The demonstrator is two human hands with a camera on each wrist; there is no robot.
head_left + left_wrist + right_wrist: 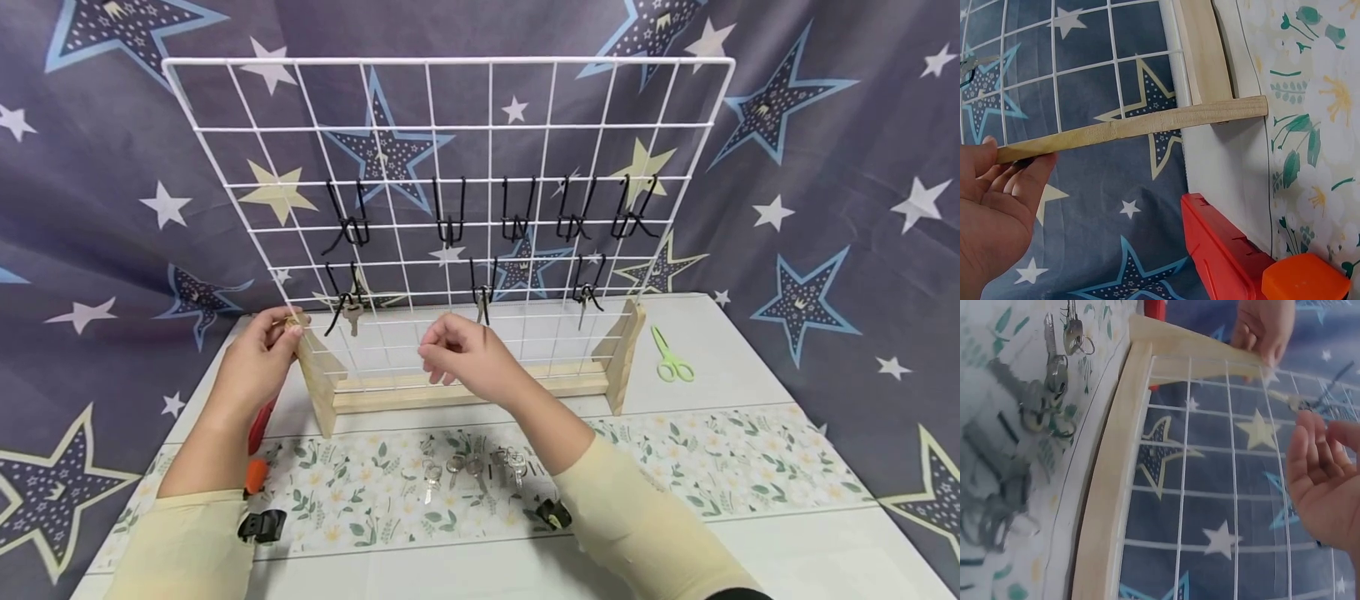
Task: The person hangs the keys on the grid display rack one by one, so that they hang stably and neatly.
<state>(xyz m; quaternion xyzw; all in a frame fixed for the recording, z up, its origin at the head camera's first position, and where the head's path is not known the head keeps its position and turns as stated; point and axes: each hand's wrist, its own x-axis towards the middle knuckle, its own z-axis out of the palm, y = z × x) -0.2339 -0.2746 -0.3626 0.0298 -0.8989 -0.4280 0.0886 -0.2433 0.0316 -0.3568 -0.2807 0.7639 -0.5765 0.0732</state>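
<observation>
My left hand [258, 358] pinches the upper end of the wooden side support [318, 383] of a white wire grid rack [450, 128]; the left wrist view shows thumb and fingers on either side of the wood [1129, 127]. In front of the grid's lower part, my right hand [476, 354] hovers with loosely bent fingers and nothing visible in them. Black hooks [516, 221] hang on the grid in two rows. Lower hooks carry keys, among them one at the left [352, 315] and one at the right [584, 296].
Several loose keys [476, 471] lie on the floral strip [360, 492] in front of the rack. Green scissors [671, 358] lie right of it. A red object [1216, 250] and an orange one [1304, 281] are beside the left support. A star-patterned curtain [825, 167] stands behind.
</observation>
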